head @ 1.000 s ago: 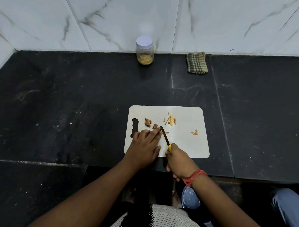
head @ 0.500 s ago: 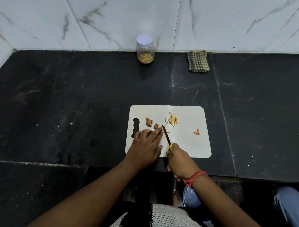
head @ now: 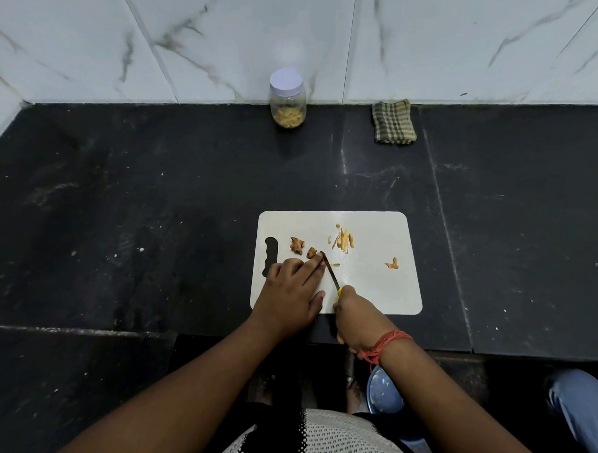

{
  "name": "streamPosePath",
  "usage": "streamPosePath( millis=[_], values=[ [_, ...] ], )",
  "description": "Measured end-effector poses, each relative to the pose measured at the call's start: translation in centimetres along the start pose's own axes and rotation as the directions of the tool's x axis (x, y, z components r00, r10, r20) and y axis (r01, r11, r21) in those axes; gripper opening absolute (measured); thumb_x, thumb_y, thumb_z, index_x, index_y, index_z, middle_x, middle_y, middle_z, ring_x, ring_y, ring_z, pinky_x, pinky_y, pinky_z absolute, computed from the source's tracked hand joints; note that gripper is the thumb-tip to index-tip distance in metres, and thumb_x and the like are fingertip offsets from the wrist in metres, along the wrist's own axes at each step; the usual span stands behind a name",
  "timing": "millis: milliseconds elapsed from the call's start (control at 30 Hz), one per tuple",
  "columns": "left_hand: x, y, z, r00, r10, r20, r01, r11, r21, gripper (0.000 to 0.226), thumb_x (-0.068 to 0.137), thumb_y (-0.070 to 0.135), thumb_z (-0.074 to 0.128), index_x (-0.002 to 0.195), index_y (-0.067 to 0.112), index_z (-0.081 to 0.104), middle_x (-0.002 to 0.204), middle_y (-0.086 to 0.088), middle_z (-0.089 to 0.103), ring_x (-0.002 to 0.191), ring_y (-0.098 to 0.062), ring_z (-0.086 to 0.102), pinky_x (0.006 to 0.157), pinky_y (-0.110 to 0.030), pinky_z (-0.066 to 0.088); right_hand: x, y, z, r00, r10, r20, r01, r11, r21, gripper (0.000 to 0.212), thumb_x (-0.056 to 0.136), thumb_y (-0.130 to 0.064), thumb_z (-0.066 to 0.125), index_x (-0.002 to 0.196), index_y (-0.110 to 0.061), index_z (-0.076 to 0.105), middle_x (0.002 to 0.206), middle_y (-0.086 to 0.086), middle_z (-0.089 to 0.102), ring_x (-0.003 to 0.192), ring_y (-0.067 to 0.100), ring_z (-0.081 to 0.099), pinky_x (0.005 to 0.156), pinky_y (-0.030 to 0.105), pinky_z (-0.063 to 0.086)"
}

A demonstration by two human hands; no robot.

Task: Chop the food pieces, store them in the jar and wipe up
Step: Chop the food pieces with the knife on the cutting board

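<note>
We see a black stone counter (head: 154,203), scuffed w/ pale specks and a thin seam running front to back on the right. Behind it, a white marble-tile wall (head: 470,45) w/ grey veins; soft glare mid-wall. Counter's front edge drops to a dark lower face.

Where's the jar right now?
In the head view, the jar stands lid on against the back wall, left of the folded cloth, far behind the cutting board.

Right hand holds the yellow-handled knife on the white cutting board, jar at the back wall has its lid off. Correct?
Not quite. In the head view the clear jar still wears its pale lid. The rest holds: right hand grips the yellow-handled knife on the white cutting board.
</note>
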State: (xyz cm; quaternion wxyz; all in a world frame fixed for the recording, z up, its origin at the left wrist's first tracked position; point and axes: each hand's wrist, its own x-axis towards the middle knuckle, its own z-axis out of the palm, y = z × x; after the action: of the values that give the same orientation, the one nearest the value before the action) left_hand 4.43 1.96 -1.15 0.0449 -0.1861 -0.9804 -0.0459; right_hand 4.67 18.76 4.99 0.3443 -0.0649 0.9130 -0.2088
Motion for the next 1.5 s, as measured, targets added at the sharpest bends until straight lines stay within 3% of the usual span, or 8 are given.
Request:
streamPosePath(
  millis=[133, 400, 533, 667, 800, 900, 1267, 1500],
  values=[
    [0.0, 0.1, -0.1, 1.000, 0.001, -0.014, -0.001, 1.000, 0.002, 0.056, 0.096, 0.044, 0.046, 0.142, 0.015, 0.055, 0.153, -0.001, 0.047, 0.115, -0.024, 0.050, 0.088, -0.042, 0.040, 0.1, 0.3, 0.1, 1.000, -0.009, -0.025, 0.008, 1.000, -0.027, 0.032, 0.086, 0.005, 0.058, 0.112, -0.003, 0.041, 0.066, -0.004, 0.042, 0.055, 0.006, 0.040, 0.044, 0.018, 0.025],
    [0.0, 0.1, -0.2, 1.000, 0.008, -0.006, -0.008, 1.000, 0.010, 0.055, 0.097, 0.044, 0.045, 0.142, 0.014, 0.055, 0.152, -0.003, 0.048, 0.115, -0.025, 0.051, 0.088, -0.042, 0.041, -0.4, 0.8, 0.5, 1.000, -0.002, -0.013, 0.001, 0.999, -0.045, 0.030, 0.087, 0.005, 0.056, 0.097, -0.010, 0.031, 0.067, -0.002, 0.041, 0.057, 0.011, 0.042, 0.046, 0.020, 0.025],
    [0.0, 0.1, -0.2, 1.000, 0.009, -0.009, -0.009, 1.000, 0.004, 0.054, 0.096, 0.044, 0.045, 0.141, 0.014, 0.056, 0.151, -0.003, 0.049, 0.115, -0.025, 0.051, 0.088, -0.043, 0.042, -1.5, 1.3, 0.8, 0.999, -0.010, -0.033, 0.009, 0.999, -0.034, 0.018, 0.091, 0.003, 0.047, 0.096, -0.009, 0.035, 0.068, 0.000, 0.044, 0.059, 0.016, 0.047, 0.054, 0.027, 0.036],
    [-0.2, 0.2, 0.0, 0.999, 0.006, -0.045, -0.007, 1.000, -0.016, 0.054, 0.095, 0.042, 0.048, 0.140, 0.014, 0.057, 0.150, -0.002, 0.050, 0.113, -0.025, 0.051, 0.087, -0.043, 0.042, -2.8, 1.8, 1.2, 0.999, -0.022, -0.043, 0.021, 0.999, -0.044, 0.011, 0.095, -0.001, 0.041, 0.095, -0.010, 0.035, 0.081, 0.009, 0.056, 0.073, 0.023, 0.061, 0.065, 0.034, 0.043],
    [-0.3, 0.2, 0.0, 0.998, 0.007, -0.055, -0.009, 1.000, -0.026, 0.054, 0.096, 0.041, 0.047, 0.142, 0.014, 0.055, 0.150, -0.002, 0.050, 0.114, -0.024, 0.050, 0.088, -0.043, 0.042, -3.8, 1.9, 0.7, 0.999, -0.001, 0.036, -0.012, 0.932, 0.362, 0.009, 0.101, -0.019, 0.034, 0.093, -0.015, 0.036, 0.066, 0.011, 0.058, 0.032, 0.011, 0.042, 0.038, 0.023, 0.036],
    [-0.4, 0.2, -0.1, 0.999, -0.003, -0.042, 0.001, 1.000, -0.030, 0.055, 0.096, 0.042, 0.047, 0.144, 0.014, 0.052, 0.152, -0.001, 0.048, 0.116, -0.023, 0.049, 0.090, -0.042, 0.040, -4.2, 1.5, 0.2, 1.000, 0.018, 0.021, -0.027, 0.853, 0.521, 0.014, 0.104, -0.027, 0.035, 0.094, -0.017, 0.038, 0.064, 0.009, 0.060, 0.029, 0.014, 0.038, 0.037, 0.022, 0.037],
    [-0.5, 0.0, -0.1, 0.999, -0.035, 0.011, 0.035, 0.998, -0.046, 0.058, 0.098, 0.045, 0.043, 0.146, 0.012, 0.050, 0.155, -0.001, 0.043, 0.122, -0.023, 0.048, 0.096, -0.044, 0.041, -1.8, 0.7, 0.0, 0.999, 0.011, -0.042, 0.004, 0.945, 0.328, 0.013, 0.102, -0.024, 0.033, 0.089, -0.022, 0.035, 0.067, 0.013, 0.063, 0.032, 0.016, 0.043, 0.036, 0.025, 0.040],
    [-0.4, 0.1, -0.3, 1.000, -0.028, 0.009, 0.029, 0.999, -0.042, 0.057, 0.098, 0.045, 0.043, 0.146, 0.014, 0.050, 0.152, -0.001, 0.046, 0.119, -0.023, 0.048, 0.094, -0.043, 0.041, -1.3, 0.8, -0.1, 0.997, -0.015, -0.079, 0.033, 0.973, 0.230, 0.005, 0.101, -0.014, 0.036, 0.097, -0.012, 0.039, 0.071, 0.008, 0.059, 0.042, 0.011, 0.047, 0.031, 0.017, 0.030]
  ],
)
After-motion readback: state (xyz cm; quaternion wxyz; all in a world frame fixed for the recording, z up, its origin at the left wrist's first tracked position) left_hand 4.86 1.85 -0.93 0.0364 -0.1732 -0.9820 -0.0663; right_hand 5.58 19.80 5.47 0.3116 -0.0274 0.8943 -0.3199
